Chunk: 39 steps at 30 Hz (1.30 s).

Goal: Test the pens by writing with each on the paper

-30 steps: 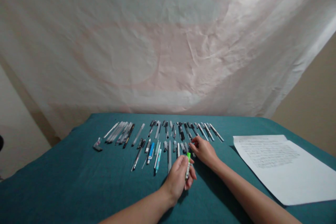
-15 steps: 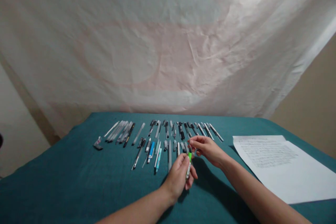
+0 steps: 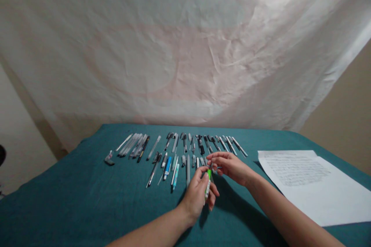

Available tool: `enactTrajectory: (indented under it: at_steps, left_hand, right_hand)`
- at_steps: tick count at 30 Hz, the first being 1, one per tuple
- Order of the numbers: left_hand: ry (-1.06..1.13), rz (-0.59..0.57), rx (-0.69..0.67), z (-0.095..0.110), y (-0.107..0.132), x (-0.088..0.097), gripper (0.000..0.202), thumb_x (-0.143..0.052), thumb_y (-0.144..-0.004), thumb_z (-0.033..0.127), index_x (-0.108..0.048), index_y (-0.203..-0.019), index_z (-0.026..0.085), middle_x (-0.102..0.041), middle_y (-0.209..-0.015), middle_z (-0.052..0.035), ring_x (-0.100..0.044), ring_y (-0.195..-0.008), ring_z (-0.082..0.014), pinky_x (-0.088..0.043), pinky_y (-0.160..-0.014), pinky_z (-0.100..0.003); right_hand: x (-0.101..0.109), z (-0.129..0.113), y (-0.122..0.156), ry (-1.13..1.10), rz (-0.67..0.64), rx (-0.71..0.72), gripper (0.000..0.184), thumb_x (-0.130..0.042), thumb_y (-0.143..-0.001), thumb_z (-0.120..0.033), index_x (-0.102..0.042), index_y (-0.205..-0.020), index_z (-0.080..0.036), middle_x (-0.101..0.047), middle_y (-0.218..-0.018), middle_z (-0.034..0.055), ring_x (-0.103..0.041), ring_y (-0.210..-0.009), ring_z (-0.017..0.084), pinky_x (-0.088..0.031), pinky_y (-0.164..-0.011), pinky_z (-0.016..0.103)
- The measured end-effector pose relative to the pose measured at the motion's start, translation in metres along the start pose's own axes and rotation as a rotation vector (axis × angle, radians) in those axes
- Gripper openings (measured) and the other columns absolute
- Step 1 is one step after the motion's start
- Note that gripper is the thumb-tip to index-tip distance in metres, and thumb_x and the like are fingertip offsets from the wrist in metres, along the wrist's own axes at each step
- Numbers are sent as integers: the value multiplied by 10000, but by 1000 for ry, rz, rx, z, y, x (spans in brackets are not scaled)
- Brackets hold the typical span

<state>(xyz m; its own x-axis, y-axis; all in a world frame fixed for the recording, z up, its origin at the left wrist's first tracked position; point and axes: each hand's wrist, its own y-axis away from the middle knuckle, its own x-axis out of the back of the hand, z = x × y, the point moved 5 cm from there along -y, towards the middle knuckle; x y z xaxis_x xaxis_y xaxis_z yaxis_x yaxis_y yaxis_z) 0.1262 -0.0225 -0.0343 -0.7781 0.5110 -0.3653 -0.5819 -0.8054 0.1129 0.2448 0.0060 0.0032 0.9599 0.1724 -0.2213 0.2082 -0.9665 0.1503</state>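
A slim green-and-white pen [image 3: 208,186] is gripped between the thumb and fingers of my left hand [image 3: 194,195], tilted with its upper end pointing away from me. Just above that end, my right hand [image 3: 230,166] has thumb and fingertips pinched together. A small dark, thin piece shows between the pen's top and these fingertips, too small to name. Beyond both hands lie pens and caps, among them a clear pen tube [image 3: 188,170] left of my left hand and a light blue pen [image 3: 175,177] further left.
Written sheets of paper [image 3: 333,193] lie at the right. Several clear pen barrels [image 3: 133,146] are grouped at the back left, near a small grey crumpled piece [image 3: 109,158]. Several white pens [image 3: 232,146] lie at the back right. A green cloth [image 3: 87,208] covers the table.
Both hands stay close together around the pen. The right fingertips have shifted very slightly at the pen's upper end, and the left fingers have moved a little. The view has shifted slightly.
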Motion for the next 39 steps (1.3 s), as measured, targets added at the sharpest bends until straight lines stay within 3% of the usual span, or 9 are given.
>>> enactTrajectory:
  at_steps: [7,19,27,32,35,39]
  left_hand:
    - [29,13,14,5,1,-2,439,-426,-806,511,-317,-1109,213,-545,-608,42,-467,-352,-77,-364,-330,-161]
    - [4,-18,-2,3,0,-1,386,-414,-816,502,-334,-1067,220,-540,-612,42,-469,-360,-74,-381,-331,-161]
    - [6,-28,8,1,1,-3,342,-392,-839,450,-328,-1076,212,-547,-606,38,-475,-360,-82,-382,-321,-165]
    - [3,1,14,2,1,-2,334,-382,-844,440,-323,-1078,209,-542,-608,39,-482,-363,-84,-377,-321,-161]
    - [6,16,14,2,2,-2,333,-376,-846,434,-321,-1082,206,-536,-603,42,-476,-354,-84,-371,-320,-162]
    - [23,25,9,1,1,0,340,-376,-846,431,-315,-1093,205,-535,-601,42,-475,-353,-87,-372,-321,-166]
  right_hand:
    - [-1,2,-2,63,1,50,316,-698,-638,-398,-655,-819,-143,-628,-711,16,-504,-558,66,-342,-493,189]
    - [3,3,-1,-35,45,-13,261,-752,-585,-330,-666,-753,-150,-578,-664,-13,-449,-519,46,-332,-479,180]
    - [24,-7,-6,-108,180,77,258,-727,-628,-337,-668,-816,-170,-597,-785,14,-444,-520,35,-334,-436,159]
    - [47,-8,-10,145,272,154,320,-695,-650,-361,-648,-887,-151,-596,-682,5,-484,-512,63,-378,-451,187]
    - [59,12,-20,397,321,140,341,-708,-621,-330,-611,-887,-141,-552,-542,-30,-500,-445,90,-385,-400,203]
    - [65,38,-31,546,338,113,273,-672,-646,-317,-561,-840,-161,-563,-529,-31,-531,-430,107,-389,-359,191]
